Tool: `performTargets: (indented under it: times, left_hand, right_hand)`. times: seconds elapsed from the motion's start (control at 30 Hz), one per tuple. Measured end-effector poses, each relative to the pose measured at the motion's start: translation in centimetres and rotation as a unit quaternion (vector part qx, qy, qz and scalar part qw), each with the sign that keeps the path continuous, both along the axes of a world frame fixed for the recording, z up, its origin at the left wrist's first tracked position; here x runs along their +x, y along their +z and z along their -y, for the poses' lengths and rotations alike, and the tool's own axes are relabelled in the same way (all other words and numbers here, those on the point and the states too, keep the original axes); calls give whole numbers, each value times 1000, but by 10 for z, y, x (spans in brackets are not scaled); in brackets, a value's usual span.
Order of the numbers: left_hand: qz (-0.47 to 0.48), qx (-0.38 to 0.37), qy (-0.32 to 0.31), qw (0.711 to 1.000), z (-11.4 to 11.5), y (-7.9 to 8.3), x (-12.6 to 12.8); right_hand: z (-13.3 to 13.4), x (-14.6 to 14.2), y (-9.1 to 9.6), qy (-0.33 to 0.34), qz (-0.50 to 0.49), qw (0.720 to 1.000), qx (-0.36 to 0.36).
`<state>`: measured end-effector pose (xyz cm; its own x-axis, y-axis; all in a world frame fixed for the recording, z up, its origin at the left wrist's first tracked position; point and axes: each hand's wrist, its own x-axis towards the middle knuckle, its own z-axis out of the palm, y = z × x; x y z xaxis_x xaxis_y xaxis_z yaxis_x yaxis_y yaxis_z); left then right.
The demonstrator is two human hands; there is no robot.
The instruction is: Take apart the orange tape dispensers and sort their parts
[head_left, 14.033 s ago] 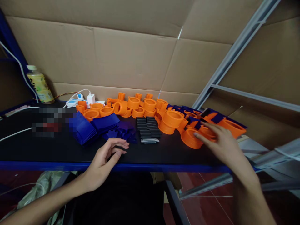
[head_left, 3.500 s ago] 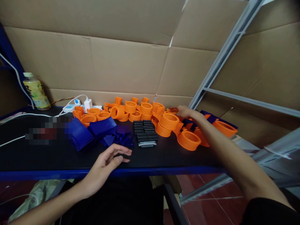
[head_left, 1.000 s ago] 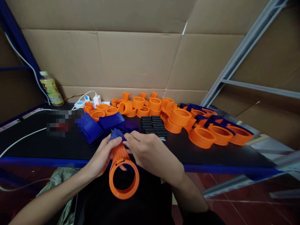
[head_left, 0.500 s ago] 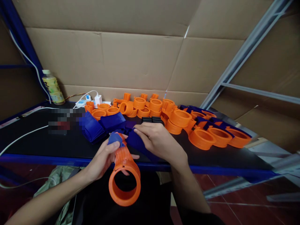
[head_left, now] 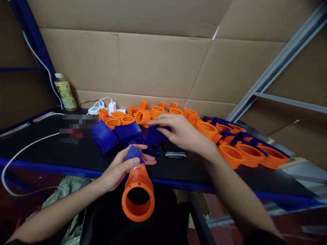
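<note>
My left hand grips an orange plastic ring part by its ribbed neck, with a small blue piece pinched at the top; the ring hangs over the table's front edge. My right hand reaches forward over the table, fingers spread above the loose blue pieces and the black stack. I cannot tell whether it touches a blue piece. Stacks of blue flat parts lie just left of it.
Several orange ring parts crowd the back of the black table, and more orange rings with blue pieces run off to the right. A drink bottle, a power strip and white cables sit at the back left. Cardboard walls stand behind.
My right hand left the held ring and moved forward over the blue pieces. My left hand kept hold of the orange ring, which tilted so its opening faces me more.
</note>
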<state>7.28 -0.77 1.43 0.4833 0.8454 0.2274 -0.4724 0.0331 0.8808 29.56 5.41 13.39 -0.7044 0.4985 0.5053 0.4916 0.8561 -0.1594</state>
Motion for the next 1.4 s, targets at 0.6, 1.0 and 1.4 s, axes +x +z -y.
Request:
performTargets:
  times: [0.6, 1.0, 1.4]
  left_hand:
    - [81, -67, -8, 994, -3, 6, -2]
    - [89, -86, 96, 988, -2, -1, 5]
    - [-20, -56, 69, 996, 14, 1, 13]
  right_hand:
    - [-83, -107, -21, 67, 98, 992, 42]
    - [30, -28, -22, 39, 9, 996, 86]
    - [62, -26, -87, -51, 22, 960, 274]
